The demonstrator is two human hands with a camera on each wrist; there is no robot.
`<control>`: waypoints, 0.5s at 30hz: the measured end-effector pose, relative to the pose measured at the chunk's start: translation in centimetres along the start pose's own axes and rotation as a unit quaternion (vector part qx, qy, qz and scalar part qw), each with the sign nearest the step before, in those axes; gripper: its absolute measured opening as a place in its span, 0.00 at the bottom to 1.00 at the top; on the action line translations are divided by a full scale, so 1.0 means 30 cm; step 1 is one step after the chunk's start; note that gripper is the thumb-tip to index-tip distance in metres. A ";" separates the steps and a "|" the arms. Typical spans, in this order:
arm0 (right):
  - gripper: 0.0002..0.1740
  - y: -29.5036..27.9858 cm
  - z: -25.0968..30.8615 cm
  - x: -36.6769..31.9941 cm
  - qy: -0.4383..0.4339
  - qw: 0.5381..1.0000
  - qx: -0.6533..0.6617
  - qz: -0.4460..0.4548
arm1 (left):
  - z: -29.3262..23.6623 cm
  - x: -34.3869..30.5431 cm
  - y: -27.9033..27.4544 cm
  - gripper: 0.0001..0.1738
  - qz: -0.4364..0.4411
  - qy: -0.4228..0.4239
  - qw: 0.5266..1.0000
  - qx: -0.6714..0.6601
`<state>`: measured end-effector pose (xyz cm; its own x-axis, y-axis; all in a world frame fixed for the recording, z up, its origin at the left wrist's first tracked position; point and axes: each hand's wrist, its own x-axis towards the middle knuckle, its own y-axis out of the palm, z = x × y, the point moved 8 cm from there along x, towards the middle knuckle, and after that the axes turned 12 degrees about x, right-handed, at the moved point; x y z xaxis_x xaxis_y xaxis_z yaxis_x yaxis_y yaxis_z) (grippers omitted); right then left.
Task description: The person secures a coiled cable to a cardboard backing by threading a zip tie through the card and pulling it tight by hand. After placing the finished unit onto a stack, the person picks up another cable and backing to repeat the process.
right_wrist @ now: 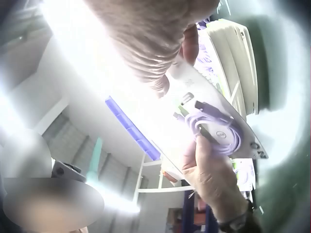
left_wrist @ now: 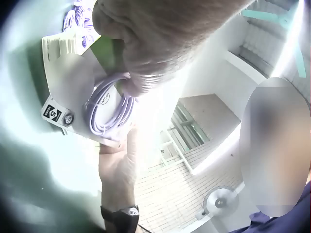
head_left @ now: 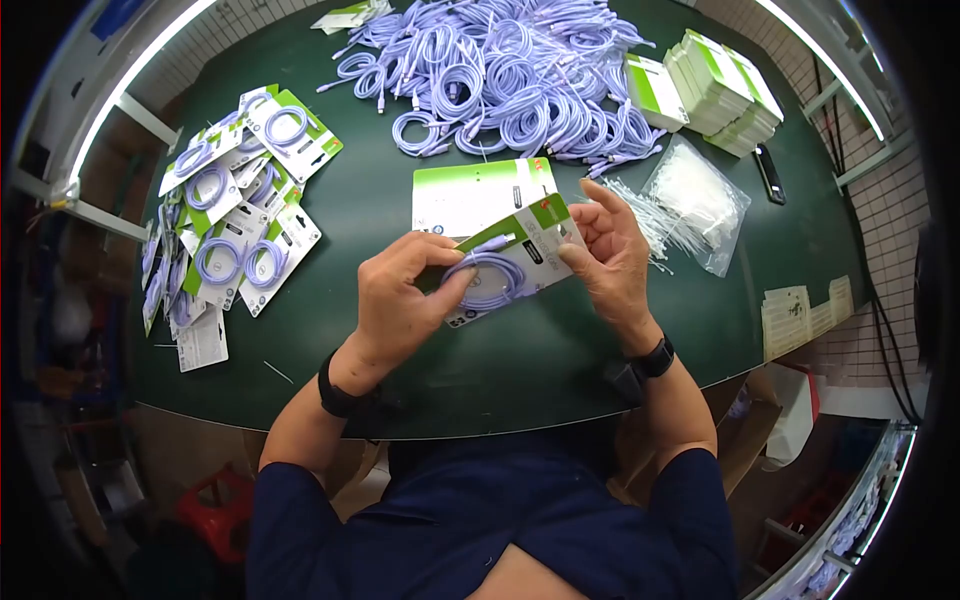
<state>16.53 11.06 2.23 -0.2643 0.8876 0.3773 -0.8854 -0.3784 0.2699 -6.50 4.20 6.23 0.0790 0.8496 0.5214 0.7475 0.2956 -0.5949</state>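
Observation:
A white and green packaging card (head_left: 553, 232) is held up at a tilt between both hands above the table. On its front lies a coiled lavender charging cable (head_left: 507, 284), its plug near the green band. My left hand (head_left: 395, 295) pinches the coil and card at the left, thumb over the coil. At the card's other end my right hand (head_left: 612, 262) grips the edge, thumb on the printed face and fingers behind. The left wrist view shows the coil (left_wrist: 111, 109) around a printed "60W" mark. Just beyond, another card (head_left: 465, 195) lies flat on the table.
A large heap of coiled lavender cables (head_left: 490, 75) covers the far middle. Stacked cards (head_left: 712, 88) stand at far right, near a clear bag of white ties (head_left: 693, 195), loose ties (head_left: 640, 222) and a black object (head_left: 769, 174). Carded cables (head_left: 215, 190) pile up at left.

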 end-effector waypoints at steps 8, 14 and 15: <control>0.30 0.102 -0.041 -0.027 0.102 0.992 0.033 0.065 | 0.066 0.060 0.031 0.13 -0.038 -0.131 0.951 -0.277; 0.25 0.153 -0.018 0.058 0.071 0.997 -0.028 0.029 | 0.080 0.104 0.088 0.14 -0.092 -0.121 0.925 -0.347; 0.24 0.150 -0.017 0.069 0.058 0.998 -0.021 0.005 | 0.082 0.106 0.088 0.14 -0.111 -0.116 0.916 -0.369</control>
<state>11.79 11.32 3.78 -0.3133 0.9092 0.2743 -0.8971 -0.3781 0.2285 -5.91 8.76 4.80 -0.2075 0.8991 0.3855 0.9769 0.1699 0.1295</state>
